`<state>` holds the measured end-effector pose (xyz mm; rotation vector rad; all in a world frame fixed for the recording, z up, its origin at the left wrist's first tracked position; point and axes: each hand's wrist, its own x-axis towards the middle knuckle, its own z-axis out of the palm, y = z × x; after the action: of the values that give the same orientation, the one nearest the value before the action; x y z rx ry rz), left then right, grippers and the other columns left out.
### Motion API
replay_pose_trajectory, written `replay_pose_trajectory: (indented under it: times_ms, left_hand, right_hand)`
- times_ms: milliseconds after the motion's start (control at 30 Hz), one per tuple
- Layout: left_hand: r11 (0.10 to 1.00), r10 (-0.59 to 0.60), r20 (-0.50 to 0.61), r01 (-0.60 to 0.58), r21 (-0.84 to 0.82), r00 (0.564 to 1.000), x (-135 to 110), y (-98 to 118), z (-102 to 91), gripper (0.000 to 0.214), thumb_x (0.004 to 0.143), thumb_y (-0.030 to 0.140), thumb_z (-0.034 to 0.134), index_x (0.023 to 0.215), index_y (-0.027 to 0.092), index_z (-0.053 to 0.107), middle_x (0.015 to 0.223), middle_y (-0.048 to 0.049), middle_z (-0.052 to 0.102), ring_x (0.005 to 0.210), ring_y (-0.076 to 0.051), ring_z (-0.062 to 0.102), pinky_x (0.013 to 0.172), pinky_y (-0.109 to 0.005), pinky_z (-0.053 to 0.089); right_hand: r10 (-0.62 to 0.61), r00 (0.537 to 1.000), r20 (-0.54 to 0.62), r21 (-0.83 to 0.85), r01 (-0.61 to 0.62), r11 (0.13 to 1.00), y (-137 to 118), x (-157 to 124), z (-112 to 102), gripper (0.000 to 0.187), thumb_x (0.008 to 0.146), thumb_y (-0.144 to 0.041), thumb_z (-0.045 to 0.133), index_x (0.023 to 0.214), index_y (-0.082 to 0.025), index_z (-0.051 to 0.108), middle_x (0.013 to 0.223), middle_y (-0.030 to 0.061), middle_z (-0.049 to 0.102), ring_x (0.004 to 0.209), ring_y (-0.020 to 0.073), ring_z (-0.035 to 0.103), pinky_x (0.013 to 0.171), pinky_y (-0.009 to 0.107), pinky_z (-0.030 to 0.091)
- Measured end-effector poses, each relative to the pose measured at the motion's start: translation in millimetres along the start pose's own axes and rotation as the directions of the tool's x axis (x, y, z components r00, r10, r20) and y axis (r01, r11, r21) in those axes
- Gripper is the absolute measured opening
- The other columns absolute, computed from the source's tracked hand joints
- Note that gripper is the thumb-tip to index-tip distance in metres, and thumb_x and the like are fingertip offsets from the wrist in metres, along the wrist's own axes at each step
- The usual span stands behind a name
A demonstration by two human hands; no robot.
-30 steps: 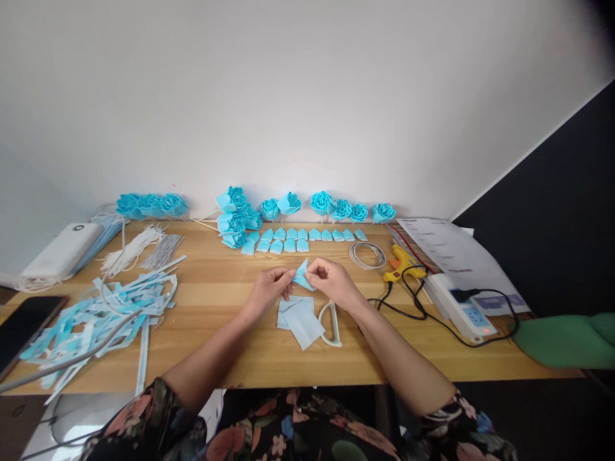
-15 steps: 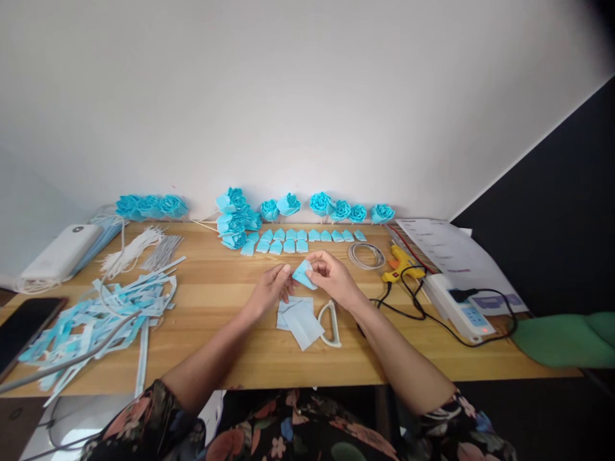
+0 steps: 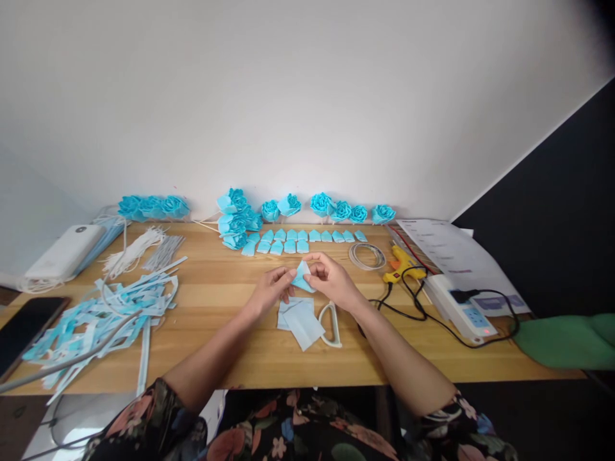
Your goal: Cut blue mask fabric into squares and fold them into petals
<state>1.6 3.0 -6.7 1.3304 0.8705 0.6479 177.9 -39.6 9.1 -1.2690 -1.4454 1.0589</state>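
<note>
Between my hands, above the table, is a small folded piece of light-blue fabric (image 3: 301,276) that comes to a point at the top. My left hand (image 3: 275,285) pinches its left side between thumb and fingers. On its right edge, my right hand (image 3: 329,278) grips it with thumb and forefinger. Just below lie a few flat pale-blue fabric squares (image 3: 302,325), overlapping one another. A white D-shaped handle (image 3: 330,325), perhaps of a pair of scissors, lies beside them. Farther back, folded blue pieces (image 3: 290,246) with pointed tops lie in rows.
Blue fabric flowers (image 3: 321,204) line the wall. To the left are cut strips (image 3: 106,320), white ties (image 3: 134,246), a phone (image 3: 31,330) and a white power bank (image 3: 65,251). On the right are a wire coil (image 3: 367,256), a yellow glue gun (image 3: 403,264) and a power strip (image 3: 461,310).
My left thumb and fingers have moved right onto the blue piece, which now stands more upright with its point up. My right hand keeps its grip and has shifted slightly left.
</note>
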Motion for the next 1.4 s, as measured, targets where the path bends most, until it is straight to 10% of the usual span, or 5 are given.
replay_pose_trajectory:
  times_ms: [1400]
  left_hand:
    - [0.997,0.060,0.002,-0.060,0.038,0.998,0.3,-2.9,3.1,0.035,0.070,0.047,0.069,0.070,0.015,0.054,0.054,0.0041,0.054,0.045,-0.007,0.046,0.046,-0.020,0.038]
  right_hand:
    - [-0.031,0.995,0.095,-0.045,0.036,0.998,3.1,-1.4,-1.3,0.045,0.083,-0.025,0.056,0.128,-0.020,0.052,0.069,-0.0053,0.048,0.061,0.0105,0.044,0.059,0.024,0.036]
